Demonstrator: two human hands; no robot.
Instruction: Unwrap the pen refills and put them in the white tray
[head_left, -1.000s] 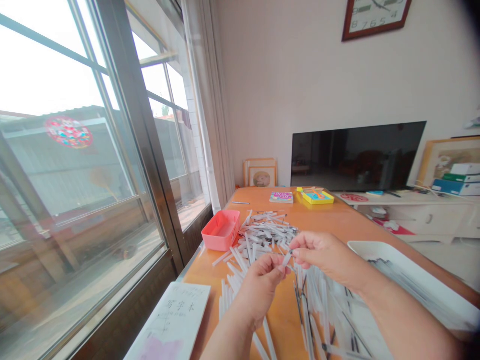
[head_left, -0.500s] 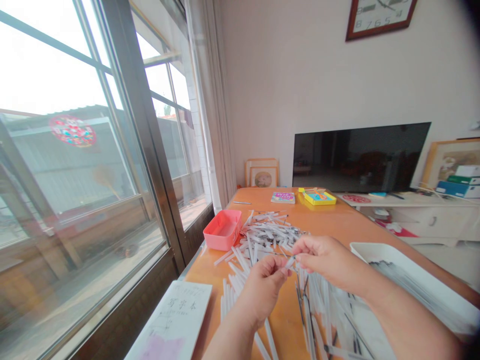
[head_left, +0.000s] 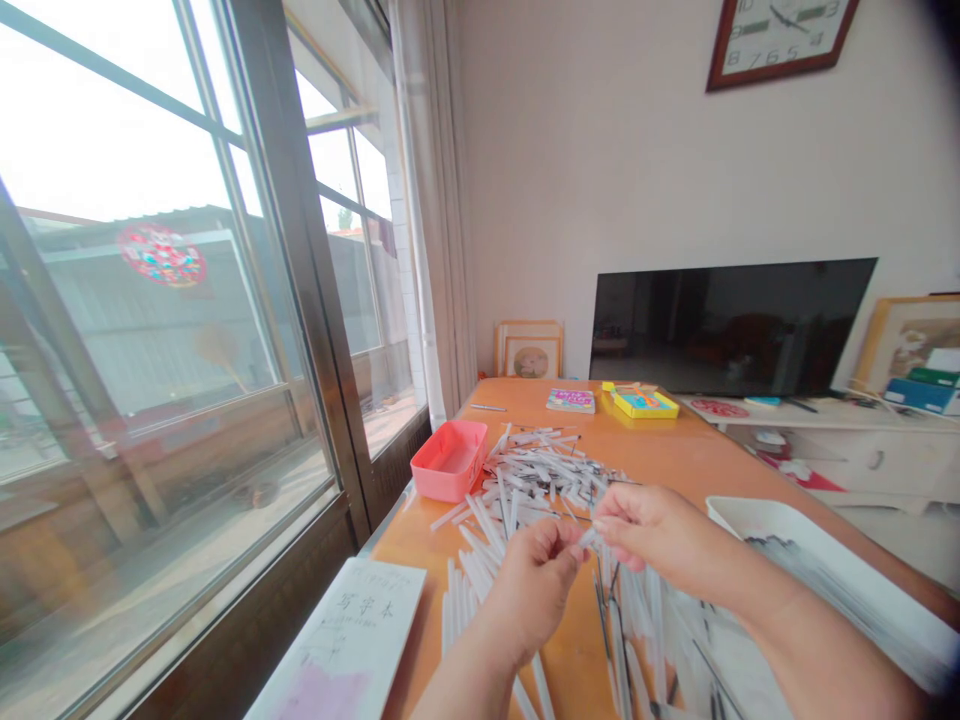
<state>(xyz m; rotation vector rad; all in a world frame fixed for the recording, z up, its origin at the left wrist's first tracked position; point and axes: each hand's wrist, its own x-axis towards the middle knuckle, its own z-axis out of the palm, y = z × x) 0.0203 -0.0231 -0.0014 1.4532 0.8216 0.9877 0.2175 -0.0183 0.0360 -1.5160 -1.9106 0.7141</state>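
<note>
In front of me, my left hand [head_left: 534, 588] pinches a small translucent white pen part [head_left: 589, 538] between thumb and fingers. My right hand [head_left: 651, 528] is closed at the part's other end, with its fingertips pressed together. Most of the part is hidden by the fingers. Behind both hands spreads a heap of whitish pen tubes and dark-tipped pieces [head_left: 536, 462]. Long white tubes [head_left: 466, 575] lie under and beside my left wrist. Below my right forearm are clear tubes and thin black refills [head_left: 619, 640].
A pink-red plastic box [head_left: 450, 468] stands left of the heap. A white tray [head_left: 739, 508] holding slim dark-tipped pieces is at the right. The notebook [head_left: 360, 630] lies front left, beside the window. A booklet [head_left: 570, 401] and yellow box [head_left: 646, 408] sit at the table's far end.
My view has shifted slightly, so the surroundings appear a little lower and further right. Both hands stay together at the pen part, with the right fingers curled slightly differently.
</note>
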